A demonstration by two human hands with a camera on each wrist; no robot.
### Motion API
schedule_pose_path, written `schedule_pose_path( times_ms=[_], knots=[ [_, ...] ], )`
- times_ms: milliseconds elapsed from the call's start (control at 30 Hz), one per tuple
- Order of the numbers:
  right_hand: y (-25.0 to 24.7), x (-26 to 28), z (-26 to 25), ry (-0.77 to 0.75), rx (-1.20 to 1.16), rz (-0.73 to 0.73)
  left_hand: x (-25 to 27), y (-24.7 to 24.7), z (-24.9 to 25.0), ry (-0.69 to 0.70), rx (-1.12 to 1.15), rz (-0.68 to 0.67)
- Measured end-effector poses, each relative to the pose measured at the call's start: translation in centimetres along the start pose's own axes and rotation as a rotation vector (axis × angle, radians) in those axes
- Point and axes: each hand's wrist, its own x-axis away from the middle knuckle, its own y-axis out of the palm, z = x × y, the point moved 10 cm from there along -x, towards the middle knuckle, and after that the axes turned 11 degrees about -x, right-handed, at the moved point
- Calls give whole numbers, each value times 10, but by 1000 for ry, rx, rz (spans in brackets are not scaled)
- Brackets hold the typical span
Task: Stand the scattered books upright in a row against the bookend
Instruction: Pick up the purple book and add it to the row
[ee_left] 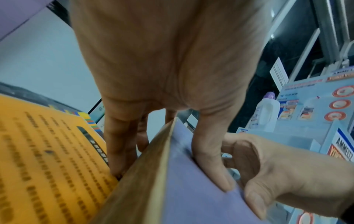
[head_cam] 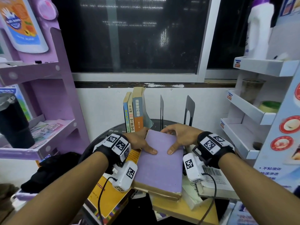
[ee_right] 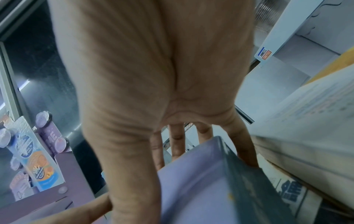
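Observation:
A purple-covered book point(head_cam: 159, 161) lies on top of a pile of scattered books. My left hand point(head_cam: 141, 140) grips its left edge, thumb on the cover and fingers under the page side point(ee_left: 149, 174). My right hand point(head_cam: 178, 137) grips its right edge, thumb on the cover point(ee_right: 134, 174), fingers down the dark spine point(ee_right: 249, 186). Three books point(head_cam: 134, 111) stand upright at the back of the round black table point(head_cam: 103, 135). Two dark metal bookends point(head_cam: 189, 109) stand to their right, with a gap between.
An orange book point(head_cam: 113, 195) and a white book with a barcode point(head_cam: 214, 181) lie under and beside the purple one. A purple display shelf point(head_cam: 48, 111) stands on the left, a white shelf point(head_cam: 243, 120) on the right. A black cloth point(head_cam: 48, 171) lies at lower left.

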Motion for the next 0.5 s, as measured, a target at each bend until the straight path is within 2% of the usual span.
schedule_pose_path(
  times_ms=[100,233,400,500],
  knots=[
    [-1,3,-7,-36,-49,11,3,-3,0,37,140,13],
    [-4,5,-5,-40,-122,83,11,-7,2,77,205,15],
    [11,10,22,168,-278,19,20,-11,-1,108,216,30],
    [13,14,18,186,-304,2,26,-14,3,129,240,60]
  ],
)
